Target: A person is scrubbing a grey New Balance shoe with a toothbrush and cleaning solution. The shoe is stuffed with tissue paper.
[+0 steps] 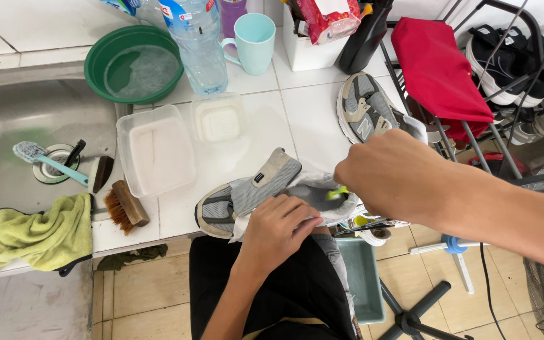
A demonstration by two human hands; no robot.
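A grey and beige sneaker (247, 192) lies on its side at the front edge of the white tiled counter (303, 107), its tongue pulled out. My left hand (278, 230) presses down on its side and grips it. My right hand (388, 176) is closed around a small tool with a yellow-green tip (337, 193), which touches the shoe's heel area; most of the tool is hidden in the fist. The matching sneaker (363, 107) rests further back on the counter.
Two clear plastic tubs (155, 151) (220, 119), a green basin (135, 63), a water bottle (196, 44) and a mint mug (253, 41) stand behind. A wooden brush (126, 206), green cloth (36, 236) and steel sink (26, 126) lie left. A shoe rack (505, 69) stands right.
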